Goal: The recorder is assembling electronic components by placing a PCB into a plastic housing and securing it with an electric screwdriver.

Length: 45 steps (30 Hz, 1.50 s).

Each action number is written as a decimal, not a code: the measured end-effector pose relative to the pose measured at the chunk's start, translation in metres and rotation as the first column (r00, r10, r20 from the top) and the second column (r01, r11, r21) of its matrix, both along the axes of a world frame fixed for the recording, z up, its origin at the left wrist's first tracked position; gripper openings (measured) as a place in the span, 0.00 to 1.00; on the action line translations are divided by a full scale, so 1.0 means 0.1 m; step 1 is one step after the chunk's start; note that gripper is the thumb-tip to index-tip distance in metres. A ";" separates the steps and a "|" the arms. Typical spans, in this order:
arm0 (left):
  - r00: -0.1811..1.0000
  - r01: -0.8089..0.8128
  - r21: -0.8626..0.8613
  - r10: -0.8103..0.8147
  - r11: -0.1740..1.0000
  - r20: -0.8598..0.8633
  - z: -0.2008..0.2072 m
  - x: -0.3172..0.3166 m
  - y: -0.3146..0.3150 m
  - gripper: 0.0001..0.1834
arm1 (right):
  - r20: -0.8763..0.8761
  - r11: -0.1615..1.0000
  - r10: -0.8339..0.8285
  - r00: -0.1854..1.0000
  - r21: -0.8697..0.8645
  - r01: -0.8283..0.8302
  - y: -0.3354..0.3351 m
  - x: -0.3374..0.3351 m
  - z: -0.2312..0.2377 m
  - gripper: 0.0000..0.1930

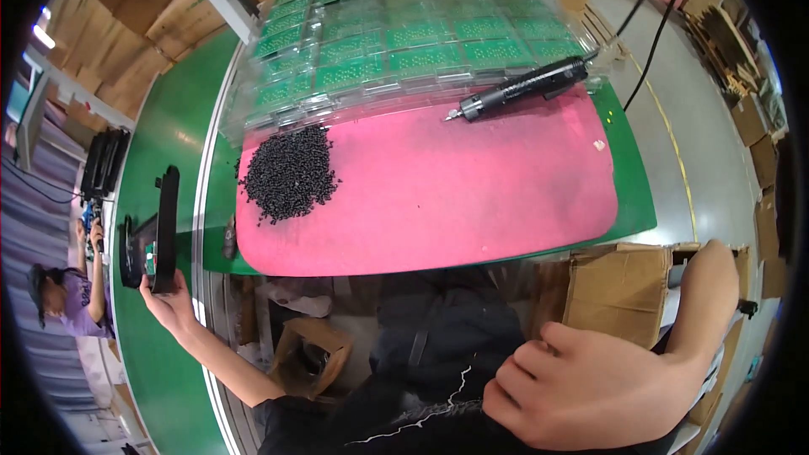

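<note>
At the left, my left hand (171, 302) grips the lower end of a long black plastic housing (168, 227) and holds it over the green conveyor belt. A small green circuit board (151, 259) shows beside the housing's inner side. Close to the camera at the lower right, my right hand (594, 383) is raised in front of my dark shirt, its back toward me. Its fingers are curled in, and the palm side is hidden. On the pink mat (438, 194) lie a heap of tiny black screws (291, 173) and a black electric screwdriver (527, 89).
Clear plastic trays of green circuit boards (421, 57) are stacked behind the mat. The screwdriver's cable hangs at the upper right. The green belt (181, 135) runs along the left, with a co-worker (80, 303) beyond it. Cardboard boxes (615, 291) stand below the table.
</note>
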<state>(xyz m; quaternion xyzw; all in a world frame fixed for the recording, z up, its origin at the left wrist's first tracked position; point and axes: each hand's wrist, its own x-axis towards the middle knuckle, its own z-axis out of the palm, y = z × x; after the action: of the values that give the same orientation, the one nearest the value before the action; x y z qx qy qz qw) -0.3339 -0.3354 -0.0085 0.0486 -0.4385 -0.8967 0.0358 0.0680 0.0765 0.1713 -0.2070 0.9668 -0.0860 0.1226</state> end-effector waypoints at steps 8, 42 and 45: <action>0.824 -0.567 -0.230 0.540 0.791 -0.173 -0.23 -0.16 0.02 0.31 | 0.090 0.977 0.096 0.991 0.184 -0.111 -0.37 -0.09 0.03 0.08; 0.563 0.367 -0.772 -0.785 0.519 -0.259 -0.15 1.37 2.48 0.06 | 0.562 -0.847 -0.275 -0.780 -0.526 -0.079 1.72 3.76 -2.49 0.16; 0.534 0.391 -0.793 -0.817 0.466 -0.217 -0.16 1.35 2.51 0.06 | 0.495 -0.813 -0.290 -0.819 -0.579 -0.062 1.61 3.66 -2.08 0.14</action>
<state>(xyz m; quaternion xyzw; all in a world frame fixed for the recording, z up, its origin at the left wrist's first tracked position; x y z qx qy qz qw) -0.1990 -0.0843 -0.0242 -0.4093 -0.6757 -0.5919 -0.1598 0.4339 0.2378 -0.0368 0.8007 0.2597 -0.3387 -0.4204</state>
